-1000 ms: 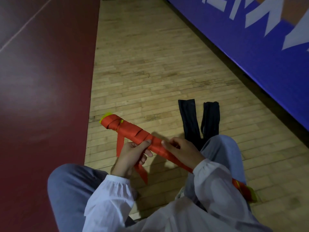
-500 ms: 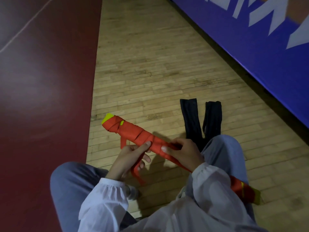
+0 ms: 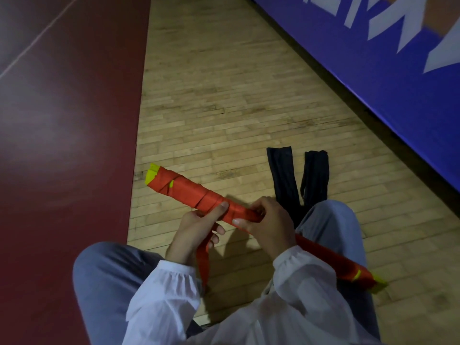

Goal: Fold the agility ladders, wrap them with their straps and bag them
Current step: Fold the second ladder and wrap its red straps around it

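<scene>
Ladder bundle (image 3: 189,192) in both hands; black bags (image 3: 283,178) beyond knee

– What's the ladder bundle (image 3: 189,192) made of?
– Matt orange woven strap (image 3: 202,265), flat like webbing. The yellow rung ends (image 3: 152,174) at ten o'clock look like smooth plastic.
– And the bags (image 3: 283,175) at one o'clock?
– Thin black cloth, dull and limp.
– The ground?
– Bare wooden floorboards (image 3: 224,95) at twelve, matt and scuffed. The maroon painted floor (image 3: 62,133) at nine has a soft gloss.
– At two o'clock?
– A blue wall panel (image 3: 373,70), smooth with a slight sheen. The sleeves (image 3: 169,290) are thin white cloth, the trousers (image 3: 104,282) matt grey cloth.
</scene>
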A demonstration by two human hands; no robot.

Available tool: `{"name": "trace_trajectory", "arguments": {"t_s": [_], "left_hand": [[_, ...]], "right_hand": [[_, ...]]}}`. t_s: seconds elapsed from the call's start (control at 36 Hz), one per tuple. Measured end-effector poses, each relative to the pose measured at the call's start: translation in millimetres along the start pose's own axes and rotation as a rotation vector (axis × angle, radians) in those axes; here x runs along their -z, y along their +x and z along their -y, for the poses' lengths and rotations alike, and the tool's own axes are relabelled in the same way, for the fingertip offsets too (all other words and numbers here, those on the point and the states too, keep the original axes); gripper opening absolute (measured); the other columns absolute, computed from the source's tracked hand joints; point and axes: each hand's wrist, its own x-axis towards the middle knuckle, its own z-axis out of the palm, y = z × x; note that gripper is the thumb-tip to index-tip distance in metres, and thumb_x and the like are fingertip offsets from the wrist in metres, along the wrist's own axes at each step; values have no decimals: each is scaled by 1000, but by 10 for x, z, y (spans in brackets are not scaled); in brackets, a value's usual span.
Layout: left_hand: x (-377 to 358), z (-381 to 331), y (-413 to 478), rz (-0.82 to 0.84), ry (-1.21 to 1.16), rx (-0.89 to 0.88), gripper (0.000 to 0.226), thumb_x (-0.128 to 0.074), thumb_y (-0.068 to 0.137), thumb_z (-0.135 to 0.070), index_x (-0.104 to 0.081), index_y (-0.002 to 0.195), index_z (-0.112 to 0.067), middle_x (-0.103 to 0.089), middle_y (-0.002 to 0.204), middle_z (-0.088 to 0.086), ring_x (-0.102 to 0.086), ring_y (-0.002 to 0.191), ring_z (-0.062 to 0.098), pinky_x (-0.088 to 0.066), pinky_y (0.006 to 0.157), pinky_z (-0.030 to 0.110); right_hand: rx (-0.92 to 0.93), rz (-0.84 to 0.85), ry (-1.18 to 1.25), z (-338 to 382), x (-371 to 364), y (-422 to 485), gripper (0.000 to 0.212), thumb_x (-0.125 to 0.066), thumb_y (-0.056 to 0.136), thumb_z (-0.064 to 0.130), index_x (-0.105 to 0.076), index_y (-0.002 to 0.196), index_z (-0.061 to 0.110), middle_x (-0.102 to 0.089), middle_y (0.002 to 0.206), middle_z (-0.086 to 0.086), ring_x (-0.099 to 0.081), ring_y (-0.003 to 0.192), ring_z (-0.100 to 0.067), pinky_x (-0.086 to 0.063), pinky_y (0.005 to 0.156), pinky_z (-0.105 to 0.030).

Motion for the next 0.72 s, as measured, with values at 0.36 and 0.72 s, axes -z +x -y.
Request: {"name": "trace_trajectory", "arguments": {"t_s": [0.36, 0.72], "left_hand": [[-23, 60, -32, -75, -14, -17, 34, -64, 88, -35, -62, 74, -5, -57, 49, 5, -44, 33, 11, -36, 35, 18], [5, 40, -35, 1, -11, -54, 33, -64, 89, -34, -62, 82, -2, -60, 53, 7, -50, 36, 14, -41, 38, 21]], "right_hand": [[-4, 359, 77, -61, 157, 118, 35, -62, 86, 53, -60, 99, 22, -60, 91, 11, -60, 87, -12, -47, 74, -24], [-143, 599, 219, -125, 214, 170, 69, -45, 76, 68, -70, 84, 4, -69, 73, -7, -64, 66, -19, -53, 72, -28]]}}
